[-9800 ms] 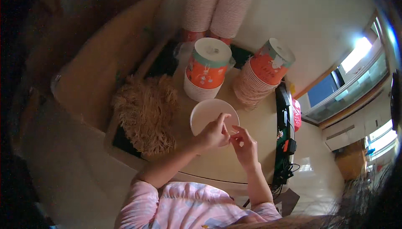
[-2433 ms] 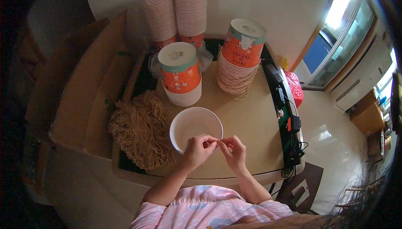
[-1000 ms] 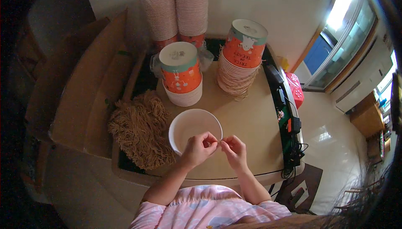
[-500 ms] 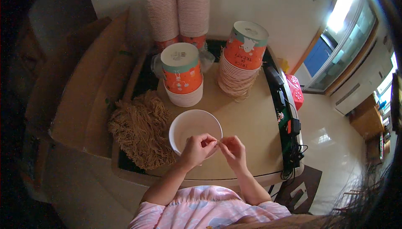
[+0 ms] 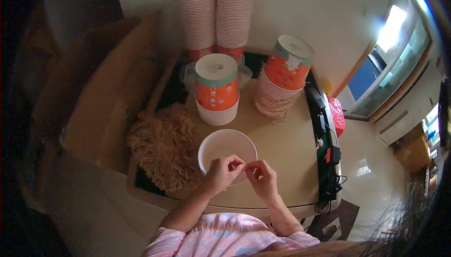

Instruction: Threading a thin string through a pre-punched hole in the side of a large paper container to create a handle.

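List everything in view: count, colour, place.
Open bucket: 1, white, table's front
Front bucket stack: 1, orange, teal and white, middle
Right bucket stack: 1, same colours, table's right
Strands: uncounted, tan, around that stack
Tall bucket stacks: 2, pale over orange, back
Fibre bundle: 1, brown, table's left
Table: 1, cream, centre
Cardboard: count unclear, brown, left
Adapter and cables: several, black, table's right
Patterned item: 1, red, far right
Glass door: 1, pale, upper right
Wall: 1, pale, back
Sleeves: 2, pink, bottom
Left hand: 1, bare, grip pinched over open bucket
Right hand: 1, bare, pinched alongside
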The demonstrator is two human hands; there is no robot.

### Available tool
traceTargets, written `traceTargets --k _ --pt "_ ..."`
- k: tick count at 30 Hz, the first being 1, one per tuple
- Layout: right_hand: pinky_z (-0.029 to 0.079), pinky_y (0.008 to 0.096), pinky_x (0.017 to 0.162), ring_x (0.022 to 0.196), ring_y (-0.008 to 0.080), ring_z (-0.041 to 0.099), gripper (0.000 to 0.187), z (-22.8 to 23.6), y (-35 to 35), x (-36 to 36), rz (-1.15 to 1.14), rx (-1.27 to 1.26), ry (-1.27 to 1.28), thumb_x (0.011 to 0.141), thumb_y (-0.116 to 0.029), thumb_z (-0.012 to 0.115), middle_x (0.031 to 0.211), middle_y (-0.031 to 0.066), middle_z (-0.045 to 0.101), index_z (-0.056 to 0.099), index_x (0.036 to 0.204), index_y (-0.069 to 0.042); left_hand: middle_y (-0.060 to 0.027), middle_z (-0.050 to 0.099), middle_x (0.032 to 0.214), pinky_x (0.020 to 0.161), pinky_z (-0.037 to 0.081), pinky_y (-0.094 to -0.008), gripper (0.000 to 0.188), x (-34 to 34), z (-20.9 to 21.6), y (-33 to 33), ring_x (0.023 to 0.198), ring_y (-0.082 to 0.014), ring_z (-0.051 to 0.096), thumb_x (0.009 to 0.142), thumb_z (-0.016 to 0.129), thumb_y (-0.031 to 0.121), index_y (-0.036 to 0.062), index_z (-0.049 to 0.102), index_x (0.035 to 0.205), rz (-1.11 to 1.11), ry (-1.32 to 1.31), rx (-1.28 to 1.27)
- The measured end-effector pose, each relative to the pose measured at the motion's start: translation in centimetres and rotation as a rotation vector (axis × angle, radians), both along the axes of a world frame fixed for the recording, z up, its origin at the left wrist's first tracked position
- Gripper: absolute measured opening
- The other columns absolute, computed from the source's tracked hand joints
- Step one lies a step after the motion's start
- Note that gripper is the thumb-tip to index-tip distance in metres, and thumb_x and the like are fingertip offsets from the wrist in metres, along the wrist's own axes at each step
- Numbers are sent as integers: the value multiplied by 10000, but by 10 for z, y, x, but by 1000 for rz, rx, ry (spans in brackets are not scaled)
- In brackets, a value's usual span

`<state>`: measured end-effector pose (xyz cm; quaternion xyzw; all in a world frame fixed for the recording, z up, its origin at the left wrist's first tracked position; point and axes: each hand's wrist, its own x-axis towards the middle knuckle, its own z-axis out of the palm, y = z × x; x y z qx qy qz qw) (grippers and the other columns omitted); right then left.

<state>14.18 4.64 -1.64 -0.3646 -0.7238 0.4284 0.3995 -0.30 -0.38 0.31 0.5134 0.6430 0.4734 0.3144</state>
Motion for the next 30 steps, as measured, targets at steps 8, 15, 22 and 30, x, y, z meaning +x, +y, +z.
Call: traceTargets --k 8,15,22,30 --pt "420 206 497 538 66 491 134 1 3 1 32 78 -97 763 -3 656 731 38 601 616 888 -32 -114 655 753 613 494 -295 109 -5 0 -1 655 -191 637 801 625 99 15 625 871 12 26 19" --pt "440 213 508 570 72 531 166 5 1 3 16 6 -43 764 2 660 778 39 628 578 904 -33 -84 646 792 633 493 -279 198 2 -10 -1 675 -135 617 750 711 133 30 634 900 -64 15 99" --pt "447 216 516 564 74 534 154 9 -2 3 19 -8 -56 768 3 658 773 34 631 576 894 -29 -98 642 773 634 493 -285 158 2 -9 -1 687 -142 617 759 694 120 27 633 872 -77 50 59" --pt "436 210 515 565 61 524 76 9 3 5 59 46 -133 774 -9 651 735 31 625 598 826 -23 -108 638 780 643 515 -295 164 1 4 -3 696 -192 642 779 622 39 26 602 940 -19 -23 36"
